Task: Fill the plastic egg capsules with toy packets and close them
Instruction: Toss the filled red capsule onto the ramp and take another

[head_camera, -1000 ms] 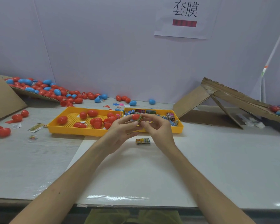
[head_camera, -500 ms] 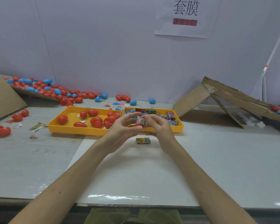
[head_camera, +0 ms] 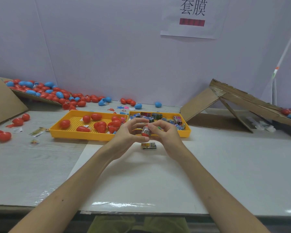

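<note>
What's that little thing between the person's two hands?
The head view shows a red capsule half with a toy packet poking out of its top. The left hand and right hand grip it with their fingers.

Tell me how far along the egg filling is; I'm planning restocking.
Done, seemingly: closed eggs piled back left, contents unseen. In hand: left hand and right hand hold a red capsule half with a toy packet sticking out, unclosed. Left: red eggs in the left yellow tray, packets in the right yellow tray, one loose packet on the table.
</note>
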The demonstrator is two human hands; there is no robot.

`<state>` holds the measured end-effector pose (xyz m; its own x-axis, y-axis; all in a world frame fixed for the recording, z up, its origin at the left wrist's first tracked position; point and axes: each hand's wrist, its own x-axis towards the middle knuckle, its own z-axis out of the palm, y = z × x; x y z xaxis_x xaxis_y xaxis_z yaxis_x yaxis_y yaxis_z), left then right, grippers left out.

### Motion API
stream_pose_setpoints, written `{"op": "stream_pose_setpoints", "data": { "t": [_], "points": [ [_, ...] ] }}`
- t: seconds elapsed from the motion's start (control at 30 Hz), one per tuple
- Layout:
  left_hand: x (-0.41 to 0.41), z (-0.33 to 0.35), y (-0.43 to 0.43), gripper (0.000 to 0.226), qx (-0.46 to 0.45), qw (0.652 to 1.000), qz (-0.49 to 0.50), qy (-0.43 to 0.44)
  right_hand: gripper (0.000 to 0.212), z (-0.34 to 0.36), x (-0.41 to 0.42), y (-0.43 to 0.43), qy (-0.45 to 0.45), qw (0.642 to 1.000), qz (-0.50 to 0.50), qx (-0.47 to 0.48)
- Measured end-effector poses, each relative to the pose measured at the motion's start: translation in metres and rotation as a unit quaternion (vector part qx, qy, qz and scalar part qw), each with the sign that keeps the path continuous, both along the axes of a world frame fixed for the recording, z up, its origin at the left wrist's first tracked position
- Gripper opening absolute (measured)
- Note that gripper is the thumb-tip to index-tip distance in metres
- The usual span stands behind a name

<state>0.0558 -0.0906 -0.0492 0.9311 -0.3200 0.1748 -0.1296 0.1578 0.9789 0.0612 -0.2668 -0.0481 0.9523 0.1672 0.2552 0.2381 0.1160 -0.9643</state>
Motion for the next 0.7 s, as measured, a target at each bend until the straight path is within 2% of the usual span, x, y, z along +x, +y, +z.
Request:
{"op": "stream_pose_setpoints", "data": {
  "t": [0.2, 0.37, 0.53, 0.63, 0.7],
  "points": [
    [0.0, -0.0007, 0.0003, 0.056, 0.003, 1.0, 0.003, -0.005, 0.016, -0.0023, 0.001, 0.0009, -0.012, 1.0, -0.017, -0.009],
    [-0.0007, -0.0001, 0.0004, 0.055, 0.006, 1.0, 0.009, -0.01, 0.027, -0.0007, -0.0011, 0.0017, -0.013, 1.0, -0.014, -0.002],
    [-0.001, 0.0002, 0.0007, 0.055, 0.013, 0.999, 0.028, -0.024, 0.018, -0.0004, -0.0015, 0.0017, 0.001, 1.0, -0.001, 0.014],
    [-0.0032, 0.0006, 0.0, 0.056, 0.061, 0.995, 0.051, -0.056, 0.023, 0.0013, -0.003, 0.0005, 0.024, 1.0, 0.007, 0.016],
    [-0.0046, -0.0004, -0.001, 0.057, 0.098, 0.99, 0.063, -0.085, 0.017, 0.0008, -0.0026, 0.0001, 0.019, 1.0, -0.007, -0.005]
  ]
}}
